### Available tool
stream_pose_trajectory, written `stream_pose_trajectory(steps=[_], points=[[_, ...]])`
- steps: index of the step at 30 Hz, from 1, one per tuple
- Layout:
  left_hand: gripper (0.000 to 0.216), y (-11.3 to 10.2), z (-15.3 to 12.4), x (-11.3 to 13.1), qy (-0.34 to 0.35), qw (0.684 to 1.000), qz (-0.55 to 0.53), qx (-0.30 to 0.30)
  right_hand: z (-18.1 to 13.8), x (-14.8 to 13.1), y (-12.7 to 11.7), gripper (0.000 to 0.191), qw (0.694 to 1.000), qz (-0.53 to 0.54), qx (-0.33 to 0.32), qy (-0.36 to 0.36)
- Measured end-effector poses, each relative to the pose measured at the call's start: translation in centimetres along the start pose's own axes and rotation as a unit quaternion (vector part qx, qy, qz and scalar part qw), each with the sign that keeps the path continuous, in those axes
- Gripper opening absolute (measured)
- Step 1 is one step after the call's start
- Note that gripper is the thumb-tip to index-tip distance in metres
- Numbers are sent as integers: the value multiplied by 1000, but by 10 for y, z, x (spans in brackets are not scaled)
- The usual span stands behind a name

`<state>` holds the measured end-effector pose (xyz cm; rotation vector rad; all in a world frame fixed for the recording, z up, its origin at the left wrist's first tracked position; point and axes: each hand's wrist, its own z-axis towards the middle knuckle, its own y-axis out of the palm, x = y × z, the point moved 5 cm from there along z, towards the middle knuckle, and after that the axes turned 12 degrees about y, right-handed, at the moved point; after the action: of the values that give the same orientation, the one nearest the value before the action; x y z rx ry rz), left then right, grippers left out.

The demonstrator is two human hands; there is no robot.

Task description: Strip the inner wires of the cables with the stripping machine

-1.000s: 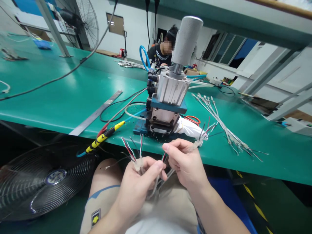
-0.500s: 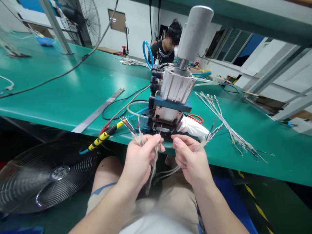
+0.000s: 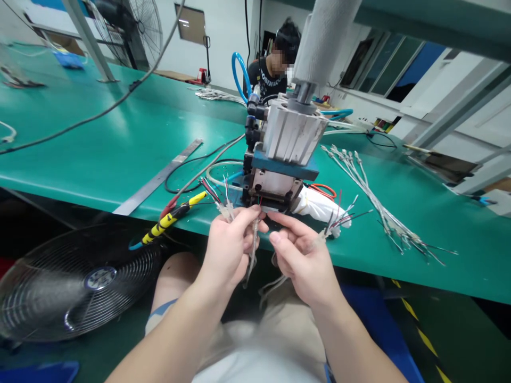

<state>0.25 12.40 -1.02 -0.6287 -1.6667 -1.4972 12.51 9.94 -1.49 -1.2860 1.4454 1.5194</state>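
In the head view my left hand [image 3: 228, 246] is closed round several grey cables [image 3: 254, 242]. Its thumb and finger pinch one cable, whose thin coloured wires [image 3: 261, 201] point up at the low opening of a pneumatic press [image 3: 294, 130]. My right hand [image 3: 306, 259] keeps another bunch of cables in its curled fingers. From that bunch, loose red, black and white wire ends [image 3: 340, 218] fan out to the right. The right index finger reaches to the front of the press, close to the left fingertips; the thumb is apart from it.
A steel ruler [image 3: 157, 178] and a yellow-black striped tool [image 3: 170, 221] lie left on the green bench [image 3: 80, 159]. More cables [image 3: 373, 199] lie at the right. A floor fan [image 3: 99, 279] stands low left. Across the bench is another person [image 3: 268, 72].
Both hands have moved slightly up and closer to the press, with wires now at its opening. The right index finger has stretched out to the left, away from the thumb.
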Motion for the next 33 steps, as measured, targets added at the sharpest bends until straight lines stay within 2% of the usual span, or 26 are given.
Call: stream_pose_trajectory(steps=[8,33], points=[[20,0,0,1,10,1000,-17,10,5,-7,17,48,999,-14,-42,-2],[20,2,0,0,-2,1000,-26,7,2,-15,21,52,999,-30,-41,-3]])
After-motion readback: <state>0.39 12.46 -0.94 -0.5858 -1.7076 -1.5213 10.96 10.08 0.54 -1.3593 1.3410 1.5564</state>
